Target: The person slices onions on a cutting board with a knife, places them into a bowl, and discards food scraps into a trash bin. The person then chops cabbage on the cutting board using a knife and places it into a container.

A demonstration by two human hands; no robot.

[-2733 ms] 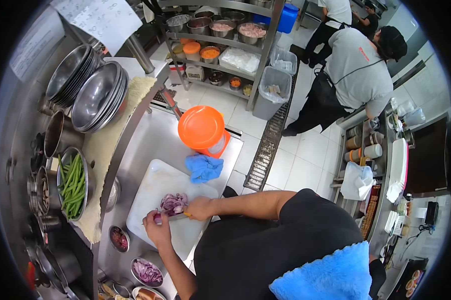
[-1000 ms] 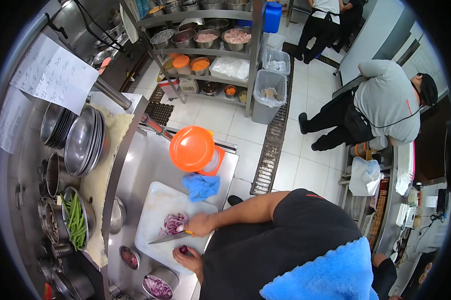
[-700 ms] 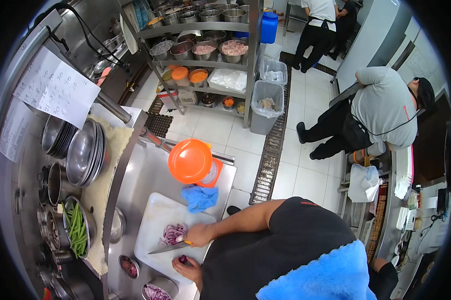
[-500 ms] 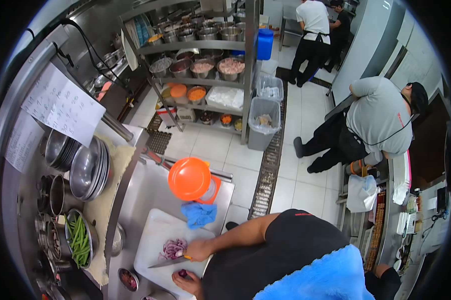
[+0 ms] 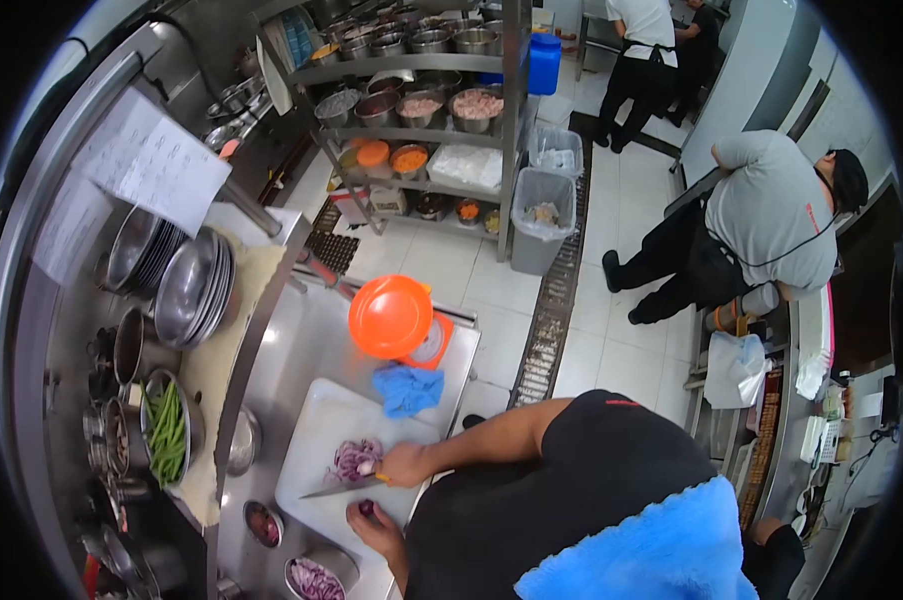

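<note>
My right hand (image 5: 404, 464) grips the yellow handle of a knife (image 5: 343, 487), whose blade lies low over the white cutting board (image 5: 316, 420). Sliced red onion (image 5: 357, 458) is heaped on the board just beyond the blade. Nearer my body, my left hand (image 5: 371, 528) holds a small dark red onion piece (image 5: 367, 508) at the board's edge. A blue cloth (image 5: 408, 389) lies by the board's far corner, beside a scale with an orange bowl (image 5: 389, 316). A metal container of sliced onion (image 5: 314, 578) stands at the near side.
Green beans (image 5: 166, 432) and stacked metal bowls (image 5: 192, 288) occupy the left shelf. A rack (image 5: 411, 130) holds several food containers. Grey bins (image 5: 544, 215) stand beside it. A co-worker in a grey shirt (image 5: 771, 205) stands at the right counter; other people are farther back.
From the earliest frame, my left hand has moved off the onion heap toward me with an onion piece, and the knife blade now shows. The co-worker in grey has shifted right, and the view has moved.
</note>
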